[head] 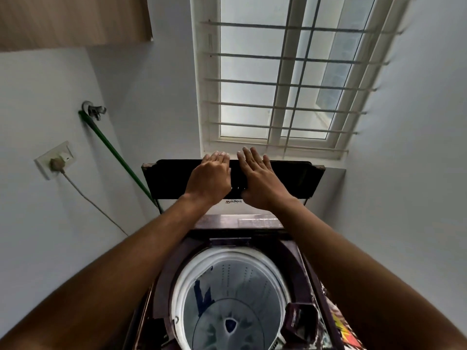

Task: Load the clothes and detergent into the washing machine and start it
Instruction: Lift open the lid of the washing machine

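Both my hands lie flat on the raised lid (285, 179) of the washing machine (293, 271): the left hand (209, 179) and the right hand (259, 181) sit side by side near the lid's top edge, fingers (218, 157) straight and loosely spread, fingertips curling just over that edge, pinching nothing. The lid stands folded up at the machine's back edge, against the sill below the window (278, 79). The drum (232, 299) below is open, and apart from a dark blue scrap against its left wall I see no clothes in it, so I judge loading has barely begun; no detergent shows that I can tell. The risk I see is the lid: held only by flat palms, it could slip and drop forward onto my forearms or slam on the machine's rim. If I close it now, the wash would start nearly empty. The dark cup-like piece (300, 322) at the rim's right edge could get knocked into the drum.
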Demonstrator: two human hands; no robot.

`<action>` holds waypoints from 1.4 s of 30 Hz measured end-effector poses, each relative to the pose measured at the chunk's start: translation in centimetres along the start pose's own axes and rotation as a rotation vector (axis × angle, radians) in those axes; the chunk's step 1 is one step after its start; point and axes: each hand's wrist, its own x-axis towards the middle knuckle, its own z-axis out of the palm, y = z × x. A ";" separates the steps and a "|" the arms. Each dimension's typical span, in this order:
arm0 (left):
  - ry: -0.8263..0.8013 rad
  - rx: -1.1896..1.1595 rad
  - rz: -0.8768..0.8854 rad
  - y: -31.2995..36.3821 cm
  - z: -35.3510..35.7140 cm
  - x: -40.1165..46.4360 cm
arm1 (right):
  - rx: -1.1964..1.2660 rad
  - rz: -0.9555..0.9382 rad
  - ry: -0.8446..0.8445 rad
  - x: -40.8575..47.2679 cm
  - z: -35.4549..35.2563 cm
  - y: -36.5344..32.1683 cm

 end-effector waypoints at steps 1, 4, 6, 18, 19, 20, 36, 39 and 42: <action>-0.033 0.006 -0.002 -0.1 -0.1 0.7 | 0.017 -0.003 -0.007 0.5 0.1 0.2; -0.121 0.008 0.018 -0.9 0.0 2.1 | 0.018 -0.024 0.011 1.6 0.5 1.1; -0.156 0.021 0.046 -1.5 0.3 2.6 | -0.023 -0.032 0.030 2.3 1.1 1.6; -0.213 -0.036 0.024 -4.0 3.4 6.0 | -0.078 0.059 -0.054 8.0 2.5 3.0; -0.218 -0.047 0.016 -4.1 3.5 6.3 | -0.081 0.059 -0.060 8.3 2.6 3.2; -0.221 -0.052 0.014 -4.3 3.7 6.7 | -0.089 0.060 -0.064 8.6 2.8 3.4; -0.340 -0.021 0.018 -7.3 7.5 10.8 | -0.071 0.126 -0.139 13.4 5.5 5.5; -0.349 -0.032 0.026 -7.8 7.8 11.2 | -0.066 0.130 -0.147 14.1 5.7 5.7; -0.351 -0.035 0.020 -8.0 8.2 11.5 | -0.068 0.133 -0.154 14.6 6.1 6.0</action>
